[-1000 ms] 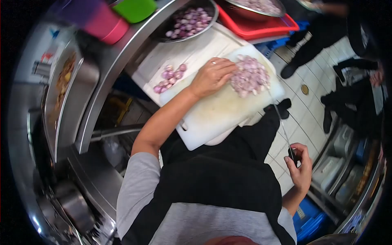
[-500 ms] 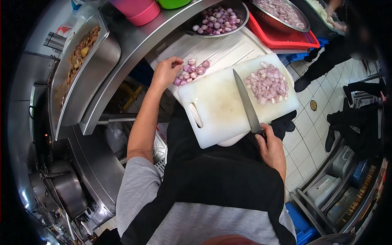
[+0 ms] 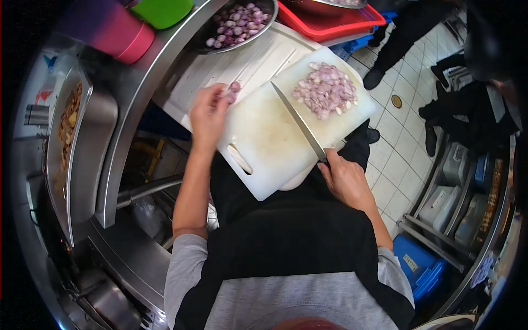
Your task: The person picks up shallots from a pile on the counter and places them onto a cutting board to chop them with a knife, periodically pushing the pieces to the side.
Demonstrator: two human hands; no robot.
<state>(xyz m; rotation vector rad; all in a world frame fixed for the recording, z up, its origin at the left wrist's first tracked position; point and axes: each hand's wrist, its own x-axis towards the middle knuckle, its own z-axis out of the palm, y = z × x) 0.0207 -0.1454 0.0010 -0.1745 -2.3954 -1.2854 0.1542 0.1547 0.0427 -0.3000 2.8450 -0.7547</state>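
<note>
Head view: near the middle of the frame, a white cutting board (image 3: 264, 129) lies at a slant, partly on a pale bench (image 3: 256, 61). Right of centre, the right hand (image 3: 346, 179) has its grip closed around the handle of a knife (image 3: 298, 120); the blade runs over the board toward the upper left, and whether it touches the surface is unclear. A pile of sliced onions (image 3: 324, 92) sits on the board's upper right part.

Left of centre, the left hand (image 3: 207, 118) is blurred beside the board's upper left edge, fingertips at a few small whole onions (image 3: 234, 88); I cannot tell whether its grip is closed on one.

At the top of the frame, a metal bowl (image 3: 266, 28) contains more whole onions, with a red basket (image 3: 352, 26) to its right. In the upper left stand a pink tub (image 3: 135, 44) and a green tub (image 3: 164, 12). A metal tray (image 3: 93, 129) of food is at the left. Toward the upper right, another person's dark trousers (image 3: 401, 38) show above the tiled floor (image 3: 390, 132).
</note>
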